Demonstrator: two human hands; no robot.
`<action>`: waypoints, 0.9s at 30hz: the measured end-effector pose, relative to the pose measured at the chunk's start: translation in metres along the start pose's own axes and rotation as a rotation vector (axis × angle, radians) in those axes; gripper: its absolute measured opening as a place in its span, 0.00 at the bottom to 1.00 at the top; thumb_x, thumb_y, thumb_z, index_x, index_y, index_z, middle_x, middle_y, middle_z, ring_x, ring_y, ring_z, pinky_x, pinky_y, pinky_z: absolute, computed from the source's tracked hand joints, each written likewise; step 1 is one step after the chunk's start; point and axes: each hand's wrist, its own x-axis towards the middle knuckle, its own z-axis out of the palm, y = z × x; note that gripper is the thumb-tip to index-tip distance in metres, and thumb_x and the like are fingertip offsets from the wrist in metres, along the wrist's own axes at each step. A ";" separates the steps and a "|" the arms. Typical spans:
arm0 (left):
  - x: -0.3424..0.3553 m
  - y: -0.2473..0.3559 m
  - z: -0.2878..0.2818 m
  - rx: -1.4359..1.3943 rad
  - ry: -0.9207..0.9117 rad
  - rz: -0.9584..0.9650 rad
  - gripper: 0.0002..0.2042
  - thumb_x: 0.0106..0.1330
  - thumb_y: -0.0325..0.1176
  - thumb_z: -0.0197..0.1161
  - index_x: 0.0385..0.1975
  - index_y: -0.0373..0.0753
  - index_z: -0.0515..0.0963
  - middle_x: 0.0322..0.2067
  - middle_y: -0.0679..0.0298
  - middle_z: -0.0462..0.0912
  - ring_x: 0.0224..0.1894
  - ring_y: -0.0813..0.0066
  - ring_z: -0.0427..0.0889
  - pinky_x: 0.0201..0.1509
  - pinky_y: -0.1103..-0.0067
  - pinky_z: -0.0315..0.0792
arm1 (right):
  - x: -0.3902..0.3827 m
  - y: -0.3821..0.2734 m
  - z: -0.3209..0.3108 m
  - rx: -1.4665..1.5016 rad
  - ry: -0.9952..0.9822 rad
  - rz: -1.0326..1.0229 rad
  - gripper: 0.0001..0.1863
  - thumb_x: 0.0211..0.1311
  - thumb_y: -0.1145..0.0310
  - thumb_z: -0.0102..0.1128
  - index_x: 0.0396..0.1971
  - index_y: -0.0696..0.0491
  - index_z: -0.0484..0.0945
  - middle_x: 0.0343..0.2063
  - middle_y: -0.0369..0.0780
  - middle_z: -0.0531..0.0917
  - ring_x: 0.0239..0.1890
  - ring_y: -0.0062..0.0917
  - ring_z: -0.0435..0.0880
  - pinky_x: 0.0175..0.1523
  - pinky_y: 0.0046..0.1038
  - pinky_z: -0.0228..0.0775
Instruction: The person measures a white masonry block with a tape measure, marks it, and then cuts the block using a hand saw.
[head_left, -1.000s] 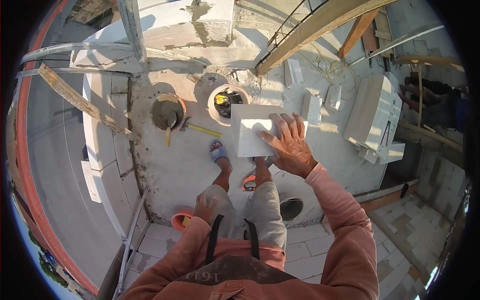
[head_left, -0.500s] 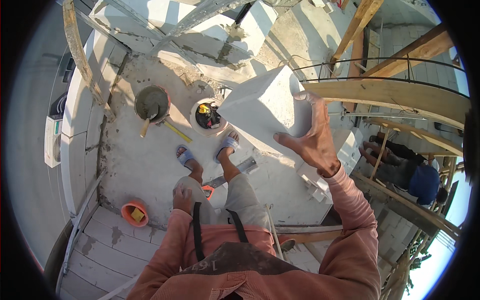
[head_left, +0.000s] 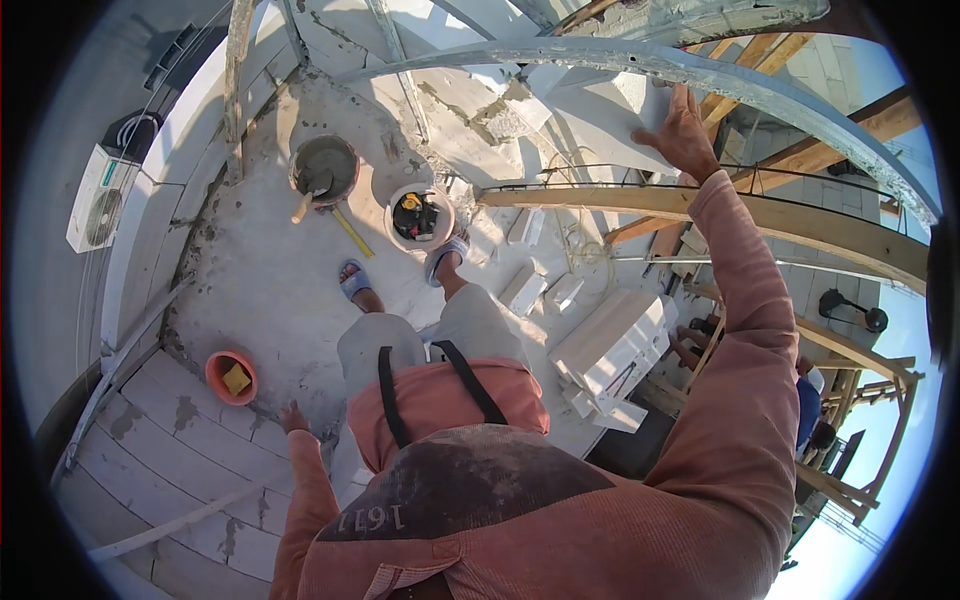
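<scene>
High at the upper right, my right hand (head_left: 684, 138) grips the end of a large white building block (head_left: 598, 122), thumb and fingers spread around its edge. A metal bar (head_left: 690, 68) crosses in front of the block, hiding part of it. My left hand (head_left: 294, 418) hangs low beside my thigh, fingers loosely apart and holding nothing. Nearest to it stands an orange bucket (head_left: 218, 385) with a yellow sponge (head_left: 237, 379) inside.
Ahead are a bucket of grey mortar (head_left: 327, 160) with a trowel (head_left: 303, 207), a yellow measuring strip (head_left: 352, 233) and a white tool bucket (head_left: 392, 230). White blocks (head_left: 612, 345) are stacked at right. A wooden beam (head_left: 800, 222) crosses at right; a person (head_left: 808, 412) is beyond.
My right hand has carried the block up and away, toward the upper right behind the metal bar. My left hand has left my thigh and swung outward. My view has turned.
</scene>
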 end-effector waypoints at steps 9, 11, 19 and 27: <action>-0.143 0.080 0.002 -1.005 -0.400 -0.680 0.38 0.72 0.57 0.60 0.77 0.43 0.59 0.76 0.57 0.61 0.76 0.58 0.60 0.76 0.66 0.60 | 0.039 0.049 0.061 0.040 -0.147 0.113 0.53 0.37 0.59 0.84 0.67 0.38 0.60 0.64 0.50 0.69 0.68 0.55 0.69 0.70 0.56 0.61; -0.151 0.104 -0.016 -1.333 -0.314 -0.853 0.39 0.72 0.56 0.61 0.76 0.40 0.59 0.75 0.56 0.62 0.75 0.58 0.63 0.73 0.66 0.64 | 0.042 0.052 0.071 0.034 -0.193 0.139 0.53 0.37 0.61 0.83 0.65 0.34 0.59 0.65 0.49 0.68 0.69 0.55 0.68 0.69 0.62 0.59; -0.117 0.099 -0.009 -1.594 -0.003 -0.796 0.41 0.71 0.58 0.60 0.78 0.43 0.56 0.76 0.56 0.59 0.72 0.53 0.65 0.64 0.58 0.72 | 0.049 0.061 0.086 0.005 -0.285 0.091 0.54 0.37 0.63 0.82 0.66 0.36 0.58 0.64 0.51 0.67 0.68 0.57 0.68 0.67 0.59 0.65; -0.095 0.082 -0.004 -1.594 0.014 -0.799 0.42 0.72 0.55 0.63 0.76 0.32 0.58 0.74 0.49 0.64 0.71 0.54 0.70 0.71 0.64 0.68 | 0.046 0.066 0.087 0.136 -0.261 0.088 0.59 0.35 0.61 0.85 0.68 0.40 0.54 0.60 0.57 0.69 0.63 0.58 0.74 0.68 0.50 0.68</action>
